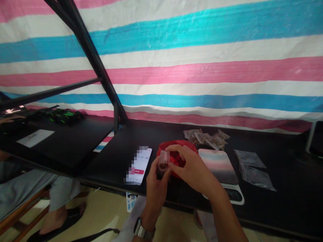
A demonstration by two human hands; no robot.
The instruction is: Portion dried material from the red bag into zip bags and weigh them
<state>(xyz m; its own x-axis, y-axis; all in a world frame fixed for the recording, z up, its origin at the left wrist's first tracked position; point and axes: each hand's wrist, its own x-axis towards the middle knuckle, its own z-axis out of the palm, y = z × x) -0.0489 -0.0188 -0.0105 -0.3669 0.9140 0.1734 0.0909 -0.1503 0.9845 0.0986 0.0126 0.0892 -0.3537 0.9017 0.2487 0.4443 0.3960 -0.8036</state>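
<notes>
My left hand (156, 179), with a metal-band watch at its wrist, is closed round a small clear plastic bag (165, 157). Something dark shows low in the bag, but I cannot make out what it is. The thumb and fingers of my right hand (190, 164) pinch the same bag from the right side. Just behind both hands sits a red plastic bag (174, 145), partly covered by them. To the right of my right hand lies a kitchen scale (219, 166) with a shiny metal top and a dark display.
Several small filled bags (208, 138) lie behind the scale, and flat clear bags (254, 168) to its right. A phone (140, 166) showing a timer lies left of my hands. Another person's leg (63, 190) shows at lower left. Striped sheeting (202, 70) hangs behind the black table (106, 161).
</notes>
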